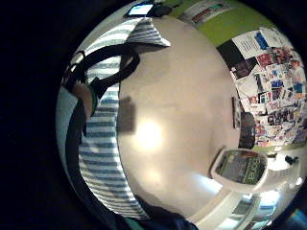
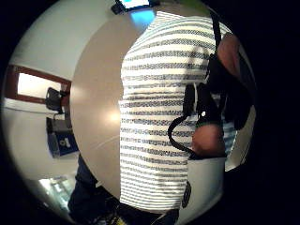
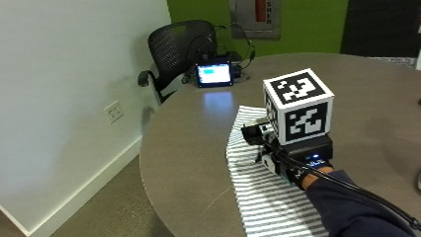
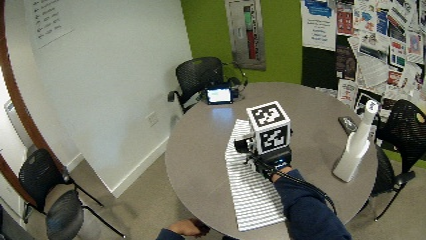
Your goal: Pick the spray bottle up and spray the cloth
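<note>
Striped cloth (image 3: 263, 197) under gloved hand (image 3: 289, 165), spray bottle (image 4: 354, 147) well apart, finger state unclear

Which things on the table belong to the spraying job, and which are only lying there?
For the job:
- striped cloth, flat on the table
- white spray bottle, upright near the table edge, apart from the cloth
- gloved right hand, over the cloth, holding nothing

Only lying about:
- small screen device at the far edge
- dark flat object behind the bottle

A round grey table (image 3: 184, 148) carries a small lit screen (image 3: 214, 75), black chair (image 3: 176, 47) behind
</note>
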`<state>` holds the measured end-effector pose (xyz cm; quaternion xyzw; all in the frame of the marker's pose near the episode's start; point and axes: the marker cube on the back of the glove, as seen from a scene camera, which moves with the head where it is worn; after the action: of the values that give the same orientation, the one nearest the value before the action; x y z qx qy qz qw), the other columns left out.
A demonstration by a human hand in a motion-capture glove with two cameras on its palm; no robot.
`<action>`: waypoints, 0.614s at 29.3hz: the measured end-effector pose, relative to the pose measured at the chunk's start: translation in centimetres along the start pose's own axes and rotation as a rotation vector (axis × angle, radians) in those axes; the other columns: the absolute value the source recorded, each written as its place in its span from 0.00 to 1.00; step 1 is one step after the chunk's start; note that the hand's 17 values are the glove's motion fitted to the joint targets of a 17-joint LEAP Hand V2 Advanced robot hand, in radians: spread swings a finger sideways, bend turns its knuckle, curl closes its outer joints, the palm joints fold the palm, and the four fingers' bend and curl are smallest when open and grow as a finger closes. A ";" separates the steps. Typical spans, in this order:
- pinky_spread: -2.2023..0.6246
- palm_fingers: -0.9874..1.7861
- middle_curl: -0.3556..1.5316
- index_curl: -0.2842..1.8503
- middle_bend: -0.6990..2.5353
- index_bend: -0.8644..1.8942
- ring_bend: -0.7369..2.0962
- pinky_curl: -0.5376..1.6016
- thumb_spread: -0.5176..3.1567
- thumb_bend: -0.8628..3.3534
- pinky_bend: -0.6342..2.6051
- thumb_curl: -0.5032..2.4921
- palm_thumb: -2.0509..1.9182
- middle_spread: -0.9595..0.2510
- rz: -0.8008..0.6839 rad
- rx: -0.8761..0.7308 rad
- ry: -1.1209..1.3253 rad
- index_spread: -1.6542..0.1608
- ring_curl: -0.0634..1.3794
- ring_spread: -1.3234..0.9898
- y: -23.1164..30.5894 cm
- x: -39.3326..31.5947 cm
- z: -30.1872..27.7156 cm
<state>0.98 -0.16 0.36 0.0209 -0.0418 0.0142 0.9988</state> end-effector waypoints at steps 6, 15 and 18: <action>0.66 0.80 0.39 0.28 0.42 0.37 0.54 0.41 0.37 0.27 0.35 0.29 0.73 0.65 0.007 -0.007 -0.007 0.76 0.34 0.47 0.0 0.2 0.4; 0.66 0.80 0.41 0.30 0.41 0.37 0.53 0.42 0.37 0.25 0.35 0.31 0.74 0.65 -0.032 -0.037 -0.010 0.75 0.35 0.47 1.1 0.1 1.0; 0.66 0.78 0.41 0.30 0.40 0.37 0.52 0.42 0.37 0.25 0.35 0.32 0.75 0.65 -0.070 -0.045 0.004 0.75 0.35 0.47 2.3 -0.3 0.9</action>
<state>0.50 2.11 1.34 -0.0001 -0.0395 -0.0217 0.9990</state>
